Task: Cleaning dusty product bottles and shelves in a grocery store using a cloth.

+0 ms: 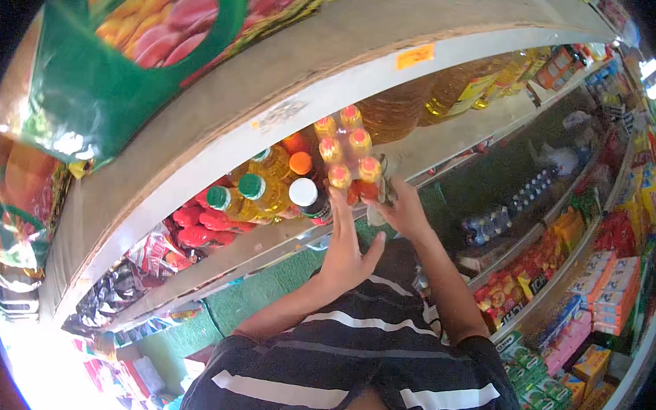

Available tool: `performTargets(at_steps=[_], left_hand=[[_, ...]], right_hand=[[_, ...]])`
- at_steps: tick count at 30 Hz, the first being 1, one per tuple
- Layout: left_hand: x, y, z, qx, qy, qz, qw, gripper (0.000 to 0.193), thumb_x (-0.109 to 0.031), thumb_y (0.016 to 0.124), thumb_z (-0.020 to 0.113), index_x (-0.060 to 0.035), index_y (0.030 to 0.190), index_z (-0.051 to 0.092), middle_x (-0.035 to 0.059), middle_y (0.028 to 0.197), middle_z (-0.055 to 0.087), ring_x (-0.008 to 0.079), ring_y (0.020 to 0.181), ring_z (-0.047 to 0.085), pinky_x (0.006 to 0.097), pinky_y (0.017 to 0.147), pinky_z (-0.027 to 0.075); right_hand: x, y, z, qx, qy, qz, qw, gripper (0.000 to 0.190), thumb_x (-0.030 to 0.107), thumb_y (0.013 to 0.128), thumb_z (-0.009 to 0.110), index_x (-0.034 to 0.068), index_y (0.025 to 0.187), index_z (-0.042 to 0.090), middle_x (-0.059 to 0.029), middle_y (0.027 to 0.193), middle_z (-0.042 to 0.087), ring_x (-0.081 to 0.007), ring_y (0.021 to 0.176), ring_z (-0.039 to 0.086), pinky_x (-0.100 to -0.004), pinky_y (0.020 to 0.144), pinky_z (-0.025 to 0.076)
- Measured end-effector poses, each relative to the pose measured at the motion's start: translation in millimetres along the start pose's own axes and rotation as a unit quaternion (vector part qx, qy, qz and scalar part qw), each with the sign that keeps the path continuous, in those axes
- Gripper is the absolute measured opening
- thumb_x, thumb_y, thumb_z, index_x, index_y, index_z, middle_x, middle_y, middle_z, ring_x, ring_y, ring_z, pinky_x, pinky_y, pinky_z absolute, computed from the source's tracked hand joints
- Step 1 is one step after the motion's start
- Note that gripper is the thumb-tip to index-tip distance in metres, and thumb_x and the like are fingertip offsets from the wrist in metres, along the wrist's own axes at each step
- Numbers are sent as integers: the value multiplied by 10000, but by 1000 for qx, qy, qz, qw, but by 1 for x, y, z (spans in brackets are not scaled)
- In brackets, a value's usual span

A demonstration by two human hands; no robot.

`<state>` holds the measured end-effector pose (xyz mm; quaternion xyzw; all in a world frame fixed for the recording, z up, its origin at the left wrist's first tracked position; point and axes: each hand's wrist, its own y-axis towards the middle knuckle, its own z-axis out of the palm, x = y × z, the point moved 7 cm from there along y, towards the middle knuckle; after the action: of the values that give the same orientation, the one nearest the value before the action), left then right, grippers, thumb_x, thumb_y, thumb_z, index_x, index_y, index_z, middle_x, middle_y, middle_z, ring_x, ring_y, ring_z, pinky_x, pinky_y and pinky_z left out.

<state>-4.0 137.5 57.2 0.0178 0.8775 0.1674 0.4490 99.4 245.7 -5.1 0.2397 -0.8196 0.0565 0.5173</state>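
A tight group of several small bottles (pixel 351 147) with red-and-yellow caps stands on the shelf before me, slightly blurred. Red contents show low in the front ones. My left hand (pixel 347 257) reaches up to the front left bottle, its fingertips against or very near it and its thumb spread away. At the group's right front corner is my right hand (pixel 406 210), fingers bent beside the front bottle. Whether it grips that bottle is hidden by blur. A pale, crumpled-looking thing (pixel 381 208) shows by the right fingers; I cannot tell what it is.
Left of the group stand a white-capped dark bottle (pixel 304 195), an orange-capped bottle (pixel 300 163) and green-capped oil bottles (pixel 253 186). Red packs (pixel 208 226) lie farther left. Large oil bottles (pixel 458 97) stand to the right. An upper shelf board (pixel 324 86) overhangs everything. Stocked shelves (pixel 560 275) line my right.
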Motion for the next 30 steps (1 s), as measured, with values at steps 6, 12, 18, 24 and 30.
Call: performTargets(at_steps=[6, 12, 18, 24, 30], left_hand=[[-18, 10, -18, 63, -59, 28, 996, 727, -86, 792, 643, -15, 1419, 281, 351, 1464, 70, 440, 1376, 136, 425, 1094, 232], [-20, -17, -3, 289, -77, 36, 954, 555, -269, 895, 575, -79, 1380, 384, 182, 1421, 368, 325, 1282, 403, 401, 1087, 306], [-2, -44, 0, 338, -103, 21, 935, 573, -288, 894, 560, -13, 1362, 378, 208, 1370, 423, 337, 1287, 386, 432, 1100, 286], [-7, -43, -28, 330, -107, 34, 937, 529, -265, 895, 563, -9, 1335, 418, 194, 1350, 452, 332, 1255, 428, 405, 1070, 331], [-62, -13, -142, 326, -201, 122, 916, 300, -93, 869, 585, 0, 1154, 590, 147, 1094, 634, 302, 1010, 611, 356, 850, 493]], right_hand=[[-3, 9, 26, -120, -69, -1, 990, 478, 257, 745, 734, -4, 1059, 486, -257, 874, 598, -458, 862, 568, -485, 667, 461], [-14, 37, 36, -163, -145, -43, 975, 520, 139, 724, 700, -9, 1152, 445, -272, 944, 594, -455, 869, 573, -495, 687, 470], [-8, 70, 51, -126, -147, 44, 980, 512, 120, 713, 691, -31, 1133, 439, -261, 968, 593, -452, 897, 571, -510, 732, 462], [1, 91, 59, -133, -149, -51, 979, 495, 123, 729, 657, -39, 1135, 425, -286, 1042, 554, -465, 956, 540, -498, 766, 460], [-12, 101, 65, -108, -182, -25, 977, 383, 110, 789, 595, 4, 1144, 499, -247, 1014, 595, -431, 948, 563, -507, 773, 459]])
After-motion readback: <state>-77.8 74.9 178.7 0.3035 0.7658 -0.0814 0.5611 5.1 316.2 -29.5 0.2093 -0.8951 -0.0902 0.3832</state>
